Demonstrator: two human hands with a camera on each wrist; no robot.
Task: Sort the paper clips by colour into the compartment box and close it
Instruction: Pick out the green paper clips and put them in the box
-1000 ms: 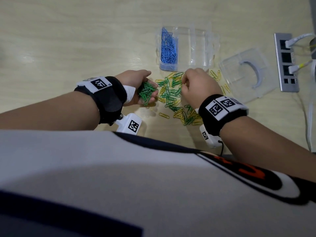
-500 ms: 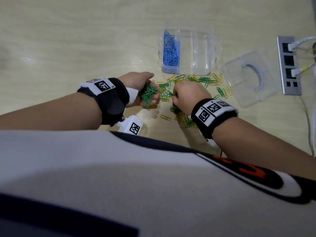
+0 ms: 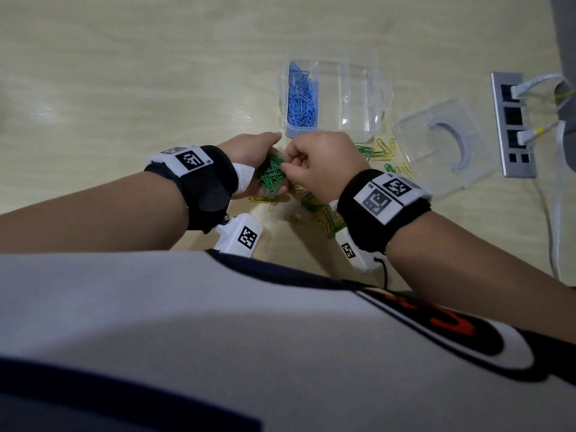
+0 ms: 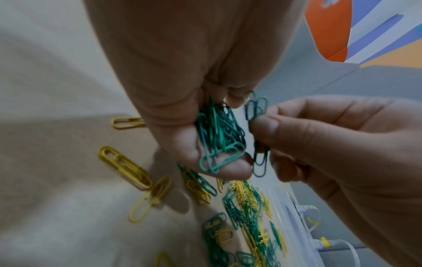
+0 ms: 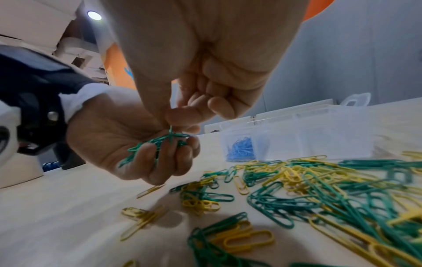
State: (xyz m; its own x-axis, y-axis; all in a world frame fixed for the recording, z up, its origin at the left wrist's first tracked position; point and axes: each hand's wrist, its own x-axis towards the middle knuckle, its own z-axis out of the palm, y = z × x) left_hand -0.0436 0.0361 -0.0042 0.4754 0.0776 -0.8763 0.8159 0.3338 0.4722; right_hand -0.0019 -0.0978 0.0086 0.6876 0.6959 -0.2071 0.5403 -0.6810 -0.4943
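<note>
My left hand [image 3: 252, 157] cups a bunch of green paper clips [image 3: 270, 179] [image 4: 219, 137] in curled fingers, just above the table. My right hand [image 3: 321, 165] pinches green clips [image 4: 256, 115] [image 5: 170, 132] between thumb and forefinger and holds them against that bunch. A mixed pile of green and yellow clips [image 3: 324, 213] [image 5: 319, 189] lies on the table under and right of my hands. The clear compartment box [image 3: 358, 104] stands open behind them, its left compartment full of blue clips [image 3: 300, 101]. Its other compartments look empty.
The box's clear lid [image 3: 442, 148] lies to the right on the wooden table [image 3: 124, 88]. A grey power strip [image 3: 511, 126] with white plugs and cables sits at the far right. More loose clips [image 3: 380, 151] lie between box and lid.
My right hand left the pile and moved left and up to my left hand, bringing green clips to the bunch. My left hand stayed in place.
</note>
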